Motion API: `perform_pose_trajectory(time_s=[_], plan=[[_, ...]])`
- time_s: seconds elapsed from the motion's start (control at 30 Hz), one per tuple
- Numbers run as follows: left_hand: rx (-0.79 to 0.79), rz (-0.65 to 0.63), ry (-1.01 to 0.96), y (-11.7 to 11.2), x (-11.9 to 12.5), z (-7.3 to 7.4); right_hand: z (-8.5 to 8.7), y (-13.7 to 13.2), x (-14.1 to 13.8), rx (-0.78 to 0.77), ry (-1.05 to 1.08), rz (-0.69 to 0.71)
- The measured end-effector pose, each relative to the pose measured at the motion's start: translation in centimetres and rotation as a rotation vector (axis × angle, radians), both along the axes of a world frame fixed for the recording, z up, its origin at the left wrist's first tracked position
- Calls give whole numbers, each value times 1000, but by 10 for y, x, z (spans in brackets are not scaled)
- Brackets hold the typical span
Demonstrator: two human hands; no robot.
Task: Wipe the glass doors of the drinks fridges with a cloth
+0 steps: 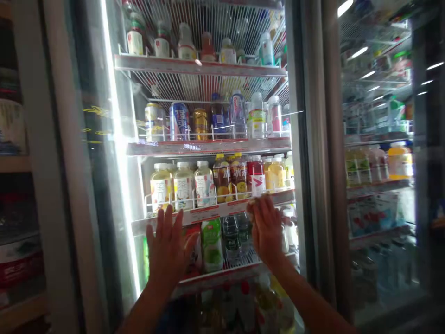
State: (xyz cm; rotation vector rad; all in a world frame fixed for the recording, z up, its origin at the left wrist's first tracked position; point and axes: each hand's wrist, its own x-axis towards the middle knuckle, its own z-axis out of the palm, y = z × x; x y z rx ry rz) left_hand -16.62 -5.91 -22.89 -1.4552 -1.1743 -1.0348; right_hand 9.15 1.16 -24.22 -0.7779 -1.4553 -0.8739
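My left hand (168, 248) is raised with fingers spread, its fingertips at the front edge of a refrigerator shelf (205, 213); whether they touch it I cannot tell. My right hand (267, 232) is closed on a crumpled pale cloth (252, 209), blurred and partly hidden by the fingers, against the same shelf edge farther right. On this shelf stand pale yellow bottles with white caps (184, 185), brown bottles with yellow caps (222, 176) and a red bottle (256, 176). Below, between my hands, are a green pack (212, 246) and dark clear bottles (232, 239).
Higher shelves hold cans, such as a blue can (179, 121) and a gold can (200, 124), and more bottles. A bright light strip (116, 125) runs down the left side. Metal door frames (333, 153) stand at the right, beside another glass-fronted section of drinks.
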Motion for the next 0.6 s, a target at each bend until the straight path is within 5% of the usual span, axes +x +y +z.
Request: perform_pose_trajectory(time_s=[0.1, 0.23, 0.33, 0.47, 0.6], plan=[[10, 2, -22, 5, 6, 7, 3, 6, 22, 3, -65, -27], [3, -5, -35, 7, 7, 4, 20, 24, 63, 65, 295, -117], [8, -15, -39, 7, 7, 3, 20, 16, 39, 37, 258, -79], [7, -22, -39, 6, 7, 4, 0, -9, -15, -1, -165, 47], [-1, -12, -24, 5, 6, 4, 8, -2, 8, 18, -76, 1]])
